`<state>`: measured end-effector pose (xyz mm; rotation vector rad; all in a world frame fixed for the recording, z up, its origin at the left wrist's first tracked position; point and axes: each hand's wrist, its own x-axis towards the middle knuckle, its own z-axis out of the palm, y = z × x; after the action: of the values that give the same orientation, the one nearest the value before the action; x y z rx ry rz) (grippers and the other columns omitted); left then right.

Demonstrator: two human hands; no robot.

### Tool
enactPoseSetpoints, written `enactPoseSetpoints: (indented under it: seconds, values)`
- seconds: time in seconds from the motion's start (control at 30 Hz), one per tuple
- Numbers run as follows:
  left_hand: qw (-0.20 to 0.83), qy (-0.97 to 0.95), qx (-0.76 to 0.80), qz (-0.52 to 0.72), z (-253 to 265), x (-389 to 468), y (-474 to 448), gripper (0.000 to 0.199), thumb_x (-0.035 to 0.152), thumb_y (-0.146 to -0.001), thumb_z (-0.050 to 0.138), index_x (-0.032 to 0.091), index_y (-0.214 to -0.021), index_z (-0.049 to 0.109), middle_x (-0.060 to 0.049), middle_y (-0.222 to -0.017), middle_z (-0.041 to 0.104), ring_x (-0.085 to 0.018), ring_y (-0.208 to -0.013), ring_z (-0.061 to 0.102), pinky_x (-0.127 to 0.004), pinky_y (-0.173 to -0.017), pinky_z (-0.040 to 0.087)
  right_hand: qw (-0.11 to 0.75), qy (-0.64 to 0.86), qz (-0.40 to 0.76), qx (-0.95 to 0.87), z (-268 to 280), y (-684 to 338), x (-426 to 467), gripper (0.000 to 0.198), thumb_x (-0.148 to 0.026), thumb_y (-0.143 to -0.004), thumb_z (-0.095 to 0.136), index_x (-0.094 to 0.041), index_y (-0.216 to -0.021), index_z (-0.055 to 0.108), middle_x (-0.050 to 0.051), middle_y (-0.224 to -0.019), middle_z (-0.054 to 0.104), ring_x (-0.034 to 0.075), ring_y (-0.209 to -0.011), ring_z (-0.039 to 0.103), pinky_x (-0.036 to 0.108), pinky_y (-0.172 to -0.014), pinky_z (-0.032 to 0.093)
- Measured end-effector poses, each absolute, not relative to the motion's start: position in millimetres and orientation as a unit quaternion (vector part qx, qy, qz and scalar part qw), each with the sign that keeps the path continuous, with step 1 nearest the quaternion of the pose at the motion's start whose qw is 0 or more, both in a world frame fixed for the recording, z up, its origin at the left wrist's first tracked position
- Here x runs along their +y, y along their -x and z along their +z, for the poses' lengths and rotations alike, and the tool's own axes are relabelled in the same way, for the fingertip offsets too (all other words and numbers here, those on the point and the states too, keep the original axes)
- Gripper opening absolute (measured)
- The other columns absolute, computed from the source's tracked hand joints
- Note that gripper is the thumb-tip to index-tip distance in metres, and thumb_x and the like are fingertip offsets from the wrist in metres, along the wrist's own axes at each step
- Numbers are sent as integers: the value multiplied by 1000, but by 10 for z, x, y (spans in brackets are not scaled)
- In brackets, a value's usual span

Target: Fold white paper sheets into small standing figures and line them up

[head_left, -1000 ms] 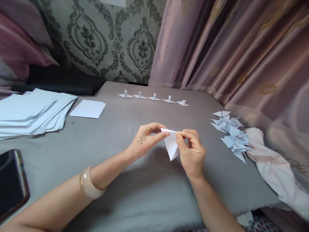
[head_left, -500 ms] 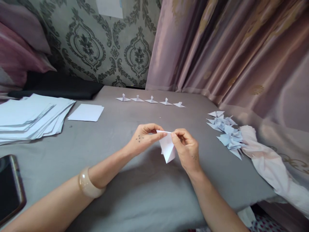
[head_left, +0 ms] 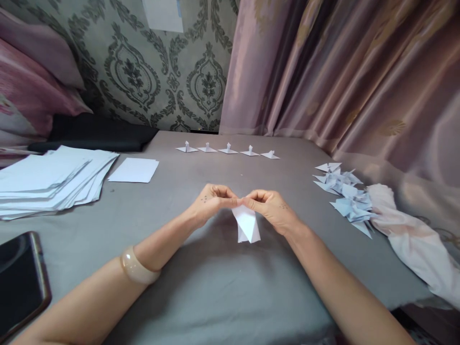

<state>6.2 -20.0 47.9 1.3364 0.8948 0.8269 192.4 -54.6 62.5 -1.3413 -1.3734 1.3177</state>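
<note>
A small folded piece of white paper [head_left: 247, 224] hangs point-down between my two hands, above the grey cloth. My left hand [head_left: 215, 201] pinches its upper left edge between thumb and fingers. From the other side, my right hand [head_left: 268, 206] pinches the top edge, with its thumb tip almost touching the left one. The fingertips behind the paper are hidden. Beyond my hands, several small folded paper pieces [head_left: 228, 149] stand in a row, each with an upright middle part on a flat pointed base.
At the left are a stack of white paper sheets [head_left: 43, 177], a smaller square pile [head_left: 134, 170] and a phone [head_left: 21, 282]. Folded paper shapes [head_left: 354, 201] lie heaped at the right, beside a bunched pale cloth [head_left: 406, 235]. A black cloth [head_left: 104, 134] lies behind the stack.
My right hand has shifted its pinch leftward along the top edge, bringing both thumbs together. The folded paper has turned, and more of its lower flaps show. The view has shifted slightly.
</note>
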Motion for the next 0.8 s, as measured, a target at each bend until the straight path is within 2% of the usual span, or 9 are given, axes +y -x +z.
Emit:
enactPoseSetpoints:
  seconds: [0.2, 0.33, 0.43, 0.5, 0.63, 0.73, 0.8]
  values:
    - [643, -586, 392, 298, 394, -144, -31, 21, 36, -69, 75, 15, -70, 71, -4, -68, 68, -15, -66, 59, -30, -68, 43, 370, 519, 569, -520, 487, -1976, -480, 27, -43, -68, 76, -17, -75, 71, 0, -72, 68, 12, -67, 58, 27, -67, 45]
    - [652, -583, 395, 280, 399, -141, -35, 26, 39, -74, 71, 13, -76, 70, -3, -72, 68, -14, -69, 59, -28, -69, 42, 353, 514, 583, -520, 423, -2054, -465, 25, -41, -72, 74, -19, -83, 74, 2, -84, 72, 13, -78, 61, 29, -77, 45]
    - [636, -591, 399, 295, 399, -130, -30, 34, 47, -80, 65, 13, -75, 68, -3, -72, 65, -14, -71, 58, -27, -70, 42, 369, 506, 600, -498, 350, -2085, -453, 27, -41, -74, 73, -21, -92, 75, 3, -92, 73, 15, -85, 63, 31, -84, 45]
    - [635, -588, 393, 310, 391, -117, -17, 38, 50, -83, 61, 13, -83, 68, -5, -81, 66, -16, -81, 60, -28, -75, 43, 394, 523, 600, -460, 293, -2084, -438, 28, -42, -74, 73, -23, -94, 75, 3, -91, 73, 14, -82, 62, 31, -81, 46]
    - [680, -575, 353, 287, 364, -103, 4, 43, 37, -77, 71, 15, -113, 63, -10, -108, 68, -21, -101, 62, -32, -88, 45, 446, 550, 573, -412, 218, -2056, -403, 27, -39, -70, 76, -23, -91, 73, 1, -87, 71, 11, -76, 61, 27, -73, 47]
    - [681, -584, 352, 268, 337, -111, -10, 39, 27, -78, 66, 14, -114, 62, -10, -109, 69, -22, -102, 63, -35, -91, 45, 466, 520, 593, -401, 206, -2029, -399, 25, -37, -71, 76, -21, -90, 72, 1, -88, 71, 11, -80, 63, 29, -82, 49]
    - [638, -608, 383, 275, 317, -121, -29, 33, 26, -79, 61, 14, -109, 64, -9, -107, 70, -21, -98, 64, -33, -89, 46, 471, 499, 607, -401, 207, -2009, -410, 22, -33, -72, 74, -20, -89, 70, 2, -88, 70, 12, -83, 65, 32, -88, 49]
